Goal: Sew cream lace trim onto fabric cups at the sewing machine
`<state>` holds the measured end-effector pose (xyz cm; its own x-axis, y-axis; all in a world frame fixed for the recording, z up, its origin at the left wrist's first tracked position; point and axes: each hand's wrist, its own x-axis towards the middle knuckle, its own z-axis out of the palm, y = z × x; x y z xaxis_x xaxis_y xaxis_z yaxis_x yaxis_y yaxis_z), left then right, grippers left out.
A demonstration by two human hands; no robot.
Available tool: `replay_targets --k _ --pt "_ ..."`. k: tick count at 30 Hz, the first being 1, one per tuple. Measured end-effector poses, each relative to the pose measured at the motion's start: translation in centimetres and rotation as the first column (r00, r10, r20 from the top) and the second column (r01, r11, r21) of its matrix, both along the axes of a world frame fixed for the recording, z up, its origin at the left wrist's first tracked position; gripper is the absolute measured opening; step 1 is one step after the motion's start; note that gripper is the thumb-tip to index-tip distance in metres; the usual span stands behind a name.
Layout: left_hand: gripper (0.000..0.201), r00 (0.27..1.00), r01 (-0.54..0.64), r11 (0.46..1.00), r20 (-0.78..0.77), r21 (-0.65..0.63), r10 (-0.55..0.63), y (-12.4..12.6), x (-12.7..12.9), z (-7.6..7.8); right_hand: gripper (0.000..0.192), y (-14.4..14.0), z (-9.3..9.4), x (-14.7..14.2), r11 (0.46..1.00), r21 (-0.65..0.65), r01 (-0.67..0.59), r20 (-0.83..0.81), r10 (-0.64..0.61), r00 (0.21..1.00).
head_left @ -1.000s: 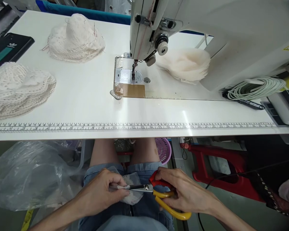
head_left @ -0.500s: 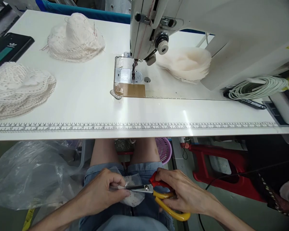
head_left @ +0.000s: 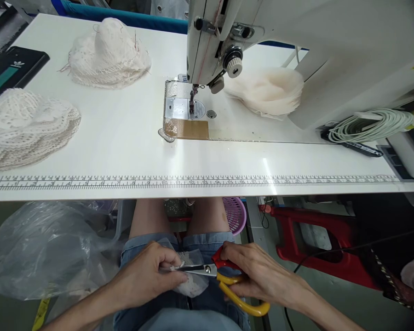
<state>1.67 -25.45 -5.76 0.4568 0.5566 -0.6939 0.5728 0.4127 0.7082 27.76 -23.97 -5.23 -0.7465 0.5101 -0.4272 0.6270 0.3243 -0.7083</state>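
Note:
Over my lap, my left hand (head_left: 155,271) pinches a small piece of thin white fabric (head_left: 193,284), which hangs down below the fingers. My right hand (head_left: 258,271) grips scissors (head_left: 239,301) with one red and one yellow handle. The blades point left and their tips reach the fabric at my left thumb and fingertips. The tips are partly hidden by the fabric and fingers. Above, on the table, stands a white sewing machine (head_left: 210,46), its presser foot over the metal needle plate.
Two stacks of white lace pieces, a rear stack (head_left: 108,57) and a left stack (head_left: 27,128), lie on the table (head_left: 124,151). Cream fabric pieces (head_left: 269,92) sit under the machine arm. A coiled cord (head_left: 370,126) is at right. Below are a plastic bag (head_left: 51,248) and red stool (head_left: 327,239).
The scissors have shifted slightly left with my right hand, and their handles are a little closer together. My left hand stays nearly in place, still pinching the fabric.

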Motion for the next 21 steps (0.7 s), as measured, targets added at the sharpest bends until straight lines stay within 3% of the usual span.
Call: replay_targets --k 4,9,13,17,21 --pt "0.033 0.998 -0.028 0.994 0.057 -0.107 0.034 0.1 0.0 0.1 0.025 -0.1 -0.2 -0.1 1.000 -0.014 0.000 -0.031 -0.001 1.000" --pt "0.028 0.996 -0.059 0.994 0.067 -0.094 0.066 0.3 0.1 0.2 0.038 -0.4 -0.3 -0.1 0.993 0.014 0.115 -0.029 -0.114 0.993" --pt "0.024 0.992 -0.095 0.992 0.072 -0.084 0.101 0.3 -0.1 0.3 0.027 -0.2 0.0 0.5 0.961 0.080 0.263 -0.042 -0.260 0.965" --pt "0.030 0.981 -0.156 0.979 0.098 -0.128 0.169 0.2 -0.5 -0.1 0.020 1.3 2.1 1.9 0.929 0.229 0.291 -0.148 -0.263 0.953" --pt "0.031 0.955 -0.217 0.965 0.174 -0.146 0.241 0.3 -0.8 -0.3 0.025 5.1 5.6 3.8 0.816 0.479 0.322 -0.116 -0.305 0.945"
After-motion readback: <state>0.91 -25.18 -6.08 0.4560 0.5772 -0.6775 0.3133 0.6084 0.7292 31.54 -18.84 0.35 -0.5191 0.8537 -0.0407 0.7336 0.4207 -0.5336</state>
